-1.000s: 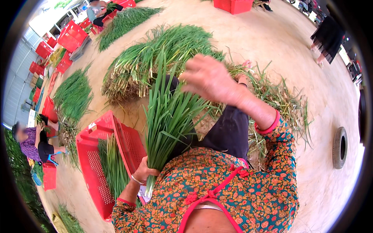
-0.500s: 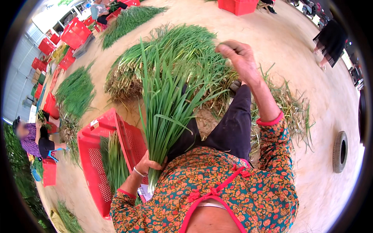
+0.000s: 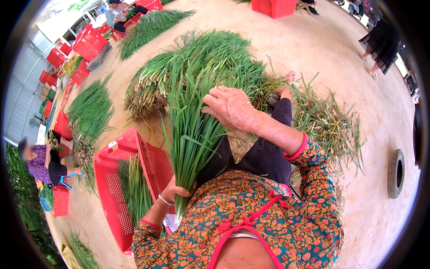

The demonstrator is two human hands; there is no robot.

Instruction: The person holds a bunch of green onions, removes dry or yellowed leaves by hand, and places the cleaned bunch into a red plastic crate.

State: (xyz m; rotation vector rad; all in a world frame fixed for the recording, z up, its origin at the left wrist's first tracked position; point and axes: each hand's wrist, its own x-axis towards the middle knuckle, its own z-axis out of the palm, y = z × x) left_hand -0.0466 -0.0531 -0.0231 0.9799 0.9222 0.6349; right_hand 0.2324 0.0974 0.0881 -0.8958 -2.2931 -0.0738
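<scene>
My left hand (image 3: 174,190) is closed round the pale stem ends of a bunch of Chinese chives (image 3: 188,148), its green leaves fanning upward and away from me. A white bangle (image 3: 165,200) is on that wrist. My right hand (image 3: 230,107) is at the upper right side of the bunch, back of the hand up, fingers curled at the leaves; whether they pinch any is hidden. Just left of the bunch stands a red perforated crate (image 3: 154,163) with more chives (image 3: 134,190) inside. Beyond lies a large heap of chives (image 3: 210,56), roots toward the left.
Loose trimmed leaves and straw (image 3: 329,125) lie right of my legs. Another chive pile (image 3: 92,110) is at the left, near a seated person in purple (image 3: 38,163). Red crates (image 3: 89,42) stand far left. A tyre (image 3: 395,174) is at the right; a person in black (image 3: 383,45) stands beyond.
My right hand has come down and left from the raised position at the right to the upper leaves of the bunch. My left hand keeps its grip on the stems.
</scene>
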